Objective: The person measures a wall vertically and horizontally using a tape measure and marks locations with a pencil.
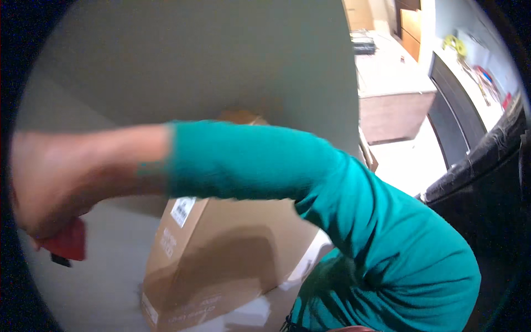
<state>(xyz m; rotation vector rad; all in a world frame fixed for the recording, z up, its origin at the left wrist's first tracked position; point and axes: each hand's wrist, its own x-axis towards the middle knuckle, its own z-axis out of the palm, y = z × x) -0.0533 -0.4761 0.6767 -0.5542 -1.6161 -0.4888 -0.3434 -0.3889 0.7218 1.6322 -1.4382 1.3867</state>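
My right arm, in a green sleeve [249, 160], reaches across the view to the far left. At its end my right hand [47, 182] is blurred and partly cut off by the dark rim. Its fingers appear curled around a red thing [67, 242] with a small black piece [61, 260] below it. The kind of thing is hard to make out, since the hand covers most of it. Beside the hand is a plain grey wall [105, 249]. My left hand does not show.
Below the forearm stands a large brown cardboard box [232, 254] with a white label. Farther right are a light-topped counter [398, 72], a dark-fronted cabinet [448, 105] and a shelf surface with small items. A black padded object [481, 177] fills the right edge.
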